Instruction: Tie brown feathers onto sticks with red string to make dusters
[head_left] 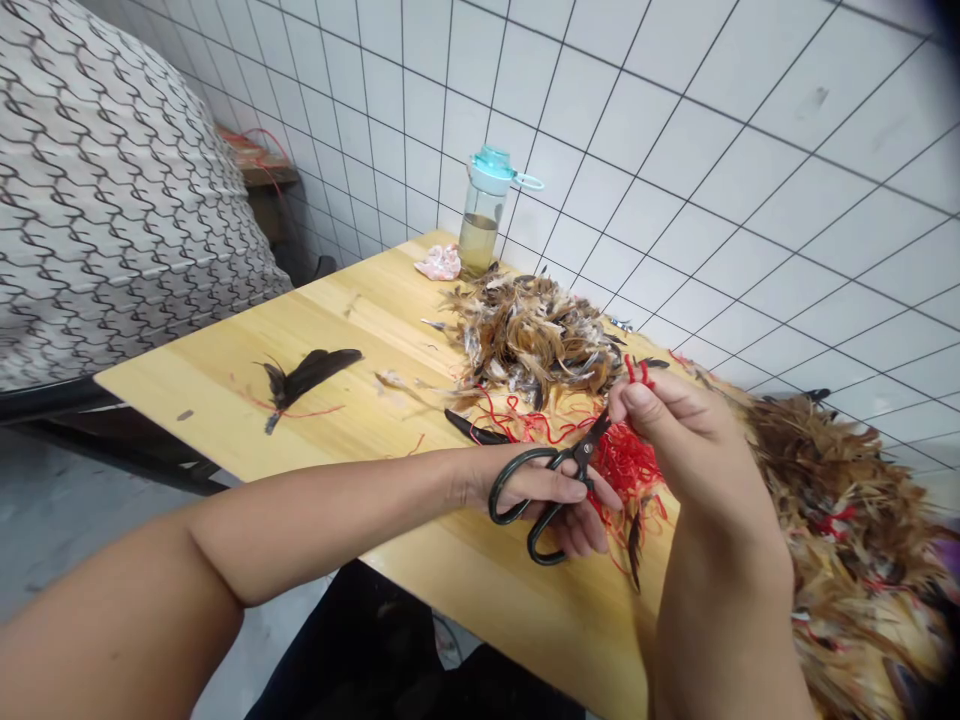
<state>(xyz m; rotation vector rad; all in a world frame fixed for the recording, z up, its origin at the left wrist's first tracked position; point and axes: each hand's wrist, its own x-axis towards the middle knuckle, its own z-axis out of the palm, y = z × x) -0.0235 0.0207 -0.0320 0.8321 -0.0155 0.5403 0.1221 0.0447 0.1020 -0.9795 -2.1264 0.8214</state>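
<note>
Left hand [551, 490] has hold of the black scissors [582, 456], blades aimed up at the right hand [694, 430], which is pinching a bit of red thread [640, 373]. Messy red tangle [626, 462] just below, on the wooden table [585, 625]. Past that, a brown feather heap [540, 340], then a water bottle [484, 215] near the tiled wall [675, 150].

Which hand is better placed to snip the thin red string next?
Probably the left hand: it holds the black-handled metal scissors, their blades pointing toward the thin red string, which the right hand pinches.
</note>
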